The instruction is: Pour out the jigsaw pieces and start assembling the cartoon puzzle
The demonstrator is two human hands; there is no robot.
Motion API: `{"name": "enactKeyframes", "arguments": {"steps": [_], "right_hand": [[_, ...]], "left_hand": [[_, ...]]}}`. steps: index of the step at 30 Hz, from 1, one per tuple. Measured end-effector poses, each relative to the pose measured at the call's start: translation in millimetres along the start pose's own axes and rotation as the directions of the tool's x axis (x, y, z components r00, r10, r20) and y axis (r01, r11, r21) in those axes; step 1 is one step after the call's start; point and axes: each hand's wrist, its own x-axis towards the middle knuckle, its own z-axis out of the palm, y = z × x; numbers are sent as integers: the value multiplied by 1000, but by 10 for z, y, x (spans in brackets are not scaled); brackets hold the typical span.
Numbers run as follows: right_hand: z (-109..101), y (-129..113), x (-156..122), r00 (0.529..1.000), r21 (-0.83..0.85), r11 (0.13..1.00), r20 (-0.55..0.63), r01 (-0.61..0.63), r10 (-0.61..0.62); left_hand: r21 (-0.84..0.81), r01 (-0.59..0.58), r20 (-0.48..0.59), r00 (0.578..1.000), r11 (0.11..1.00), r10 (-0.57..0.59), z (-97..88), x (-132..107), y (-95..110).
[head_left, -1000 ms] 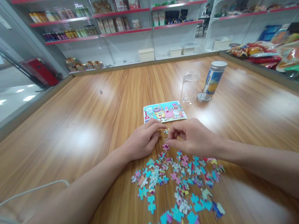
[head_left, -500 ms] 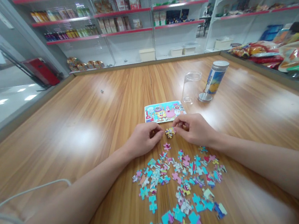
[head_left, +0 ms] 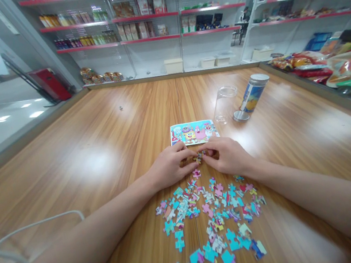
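My left hand (head_left: 169, 166) and my right hand (head_left: 228, 155) meet fingertip to fingertip on the wooden table (head_left: 98, 153). Both pinch small jigsaw pieces (head_left: 198, 158) held together between them. Just beyond the hands lies a cartoon picture card (head_left: 193, 132). A single pink piece (head_left: 196, 173) sits right below the hands. Several loose turquoise and pink puzzle pieces (head_left: 210, 220) are scattered between my forearms, nearer to me.
A clear empty jar (head_left: 224, 104) and a tilted printed can with a grey lid (head_left: 252, 94) stand behind the card on the right. Snack bags (head_left: 346, 64) pile along the right edge. A white cable (head_left: 10, 249) loops at the left. Store shelves (head_left: 144, 24) line the back.
My hands have drawn closer, bringing the pieces in their fingertips together. The right hand moved up from the pile toward the card.
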Motion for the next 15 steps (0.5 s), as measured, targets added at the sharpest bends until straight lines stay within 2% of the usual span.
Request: {"name": "enactKeyframes", "arguments": {"steps": [15], "right_hand": [[15, 4, -3, 1000, 17, 1000, -4, -24, 24]], "left_hand": [[5, 86, -65, 994, 996, -85, 27, -7, -52]]}}
